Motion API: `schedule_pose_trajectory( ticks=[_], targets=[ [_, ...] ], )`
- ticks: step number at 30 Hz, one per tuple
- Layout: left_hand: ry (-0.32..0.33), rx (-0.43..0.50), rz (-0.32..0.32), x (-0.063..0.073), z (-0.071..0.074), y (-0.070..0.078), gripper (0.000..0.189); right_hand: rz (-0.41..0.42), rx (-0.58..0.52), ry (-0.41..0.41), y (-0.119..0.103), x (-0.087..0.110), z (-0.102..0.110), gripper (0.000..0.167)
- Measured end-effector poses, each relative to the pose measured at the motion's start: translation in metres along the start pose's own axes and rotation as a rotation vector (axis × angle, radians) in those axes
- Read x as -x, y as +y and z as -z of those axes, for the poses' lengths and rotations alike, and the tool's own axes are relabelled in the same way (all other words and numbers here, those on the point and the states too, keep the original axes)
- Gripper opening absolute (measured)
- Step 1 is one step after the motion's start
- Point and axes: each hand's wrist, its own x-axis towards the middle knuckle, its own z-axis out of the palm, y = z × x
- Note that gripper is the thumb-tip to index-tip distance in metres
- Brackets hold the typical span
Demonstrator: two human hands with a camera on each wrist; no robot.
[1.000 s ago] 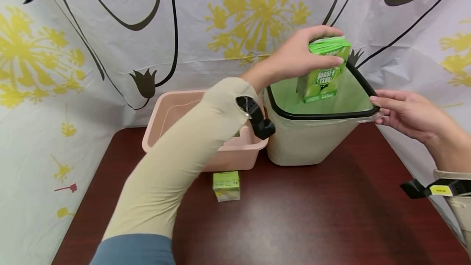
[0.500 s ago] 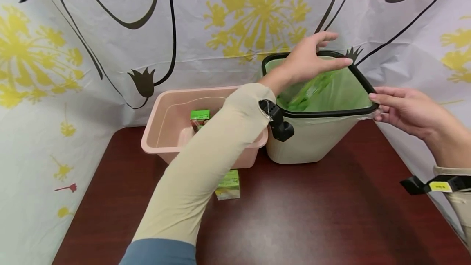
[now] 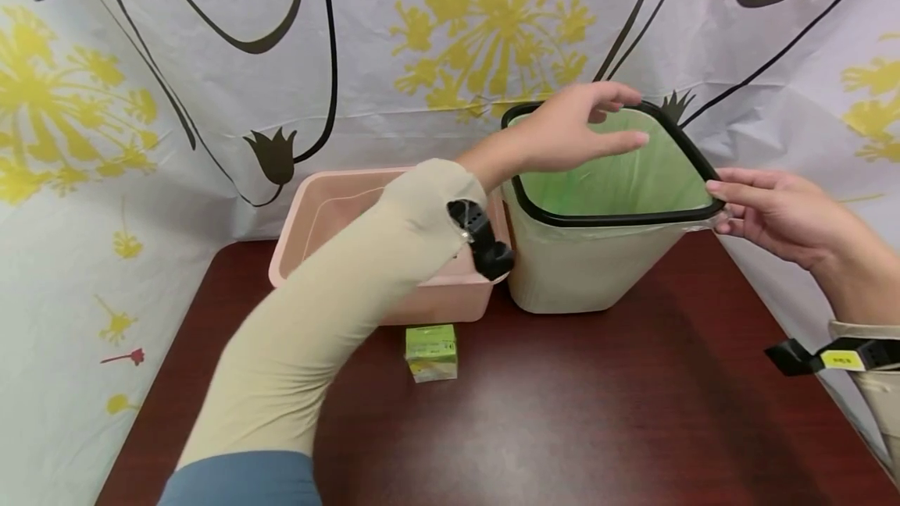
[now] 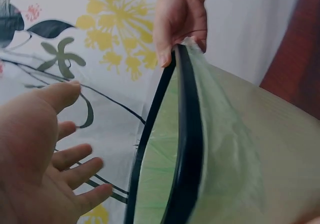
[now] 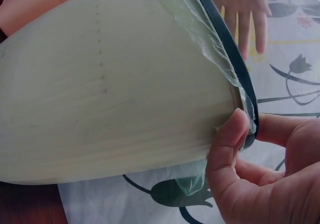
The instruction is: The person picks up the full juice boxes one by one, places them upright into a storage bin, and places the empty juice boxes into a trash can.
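A pale trash can (image 3: 583, 272) with a black rim and a green bag liner (image 3: 633, 170) stands at the back right of the table. Over its mouth hovers my left hand (image 3: 573, 127), fingers spread and holding nothing; in the left wrist view the same hand (image 4: 45, 164) is beside the rim. With thumb and fingers, my right hand (image 3: 780, 213) pinches the rim's right corner; in the right wrist view the thumb (image 5: 232, 134) lies against the outer wall near the bag's edge. The juice carton seen earlier is out of sight.
Left of the can is a pink basin (image 3: 436, 307), partly hidden by my left sleeve (image 3: 337, 279). A small green and yellow box (image 3: 432, 354) rests on the dark red table (image 3: 562, 412) in front of it. Patterned sheeting (image 3: 422, 37) hangs behind.
My left hand let go of the green juice carton, which dropped into the trash can; the hand then drew back slightly left. My right hand stayed on the rim.
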Motion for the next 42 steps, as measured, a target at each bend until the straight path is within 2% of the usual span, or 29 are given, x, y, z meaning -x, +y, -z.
schedule_pose_trajectory(
  ticks=[4,10,14,17,28,31,37,42],
  targets=[
    [-0.067,-0.078,-0.055,0.022,0.004,0.001,0.064,0.008,-0.005,0.014,0.0,0.001,0.001,0.036],
    [-0.112,-0.044,-0.157,0.06,0.003,-0.004,0.06,-0.001,-0.015,0.004,0.0,0.001,0.001,0.035],
    [-0.137,-0.024,-0.18,0.084,0.002,-0.01,0.058,-0.007,-0.005,0.017,0.0,0.001,0.0,0.035],
    [-0.14,-0.037,-0.182,0.104,-0.001,-0.015,0.057,-0.01,-0.002,0.016,0.0,0.002,0.001,0.035],
    [-0.086,-0.191,-0.315,0.173,-0.016,-0.037,0.053,-0.003,-0.017,0.016,0.001,0.001,0.002,0.035],
    [-0.084,-0.228,-0.316,0.192,-0.02,-0.046,0.054,-0.004,-0.015,0.018,0.002,0.0,0.002,0.035],
    [-0.069,-0.229,-0.246,0.229,-0.027,-0.068,0.051,-0.006,-0.014,0.011,0.001,0.0,0.002,0.036],
    [-0.056,-0.193,-0.241,0.25,-0.037,-0.088,0.048,-0.003,-0.025,0.009,0.001,0.001,0.004,0.036]
  ],
)
